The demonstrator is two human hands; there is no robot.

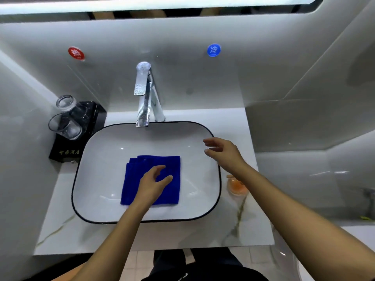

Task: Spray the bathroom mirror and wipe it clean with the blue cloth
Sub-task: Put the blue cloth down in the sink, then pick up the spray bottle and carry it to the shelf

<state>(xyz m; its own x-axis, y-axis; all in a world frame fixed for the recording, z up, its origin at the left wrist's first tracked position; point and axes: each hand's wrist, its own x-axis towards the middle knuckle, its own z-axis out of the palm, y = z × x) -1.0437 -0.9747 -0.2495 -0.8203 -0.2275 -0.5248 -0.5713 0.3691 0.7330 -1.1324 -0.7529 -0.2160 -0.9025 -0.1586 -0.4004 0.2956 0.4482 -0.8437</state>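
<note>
One blue cloth (154, 179) in basin (211, 199), two hands (151, 184) above, fingers (210, 141) loosely spread, empty, two glasses (65, 126).

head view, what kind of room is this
Most likely a hotel bathroom vanity: a white basin under a chrome tap, hot and cold stickers on the wall, and two glasses on a black branded box. A blue cloth lies in the basin.

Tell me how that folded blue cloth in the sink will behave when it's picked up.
The blue cloth looks soft and floppy; lifted by one spot, its folded layers, visible at the upper left corner, will probably fall open and drape. It seems light. It lies flat in the smooth basin, so it may slide before lifting. The left hand hovers over it with fingers relaxed.
</note>
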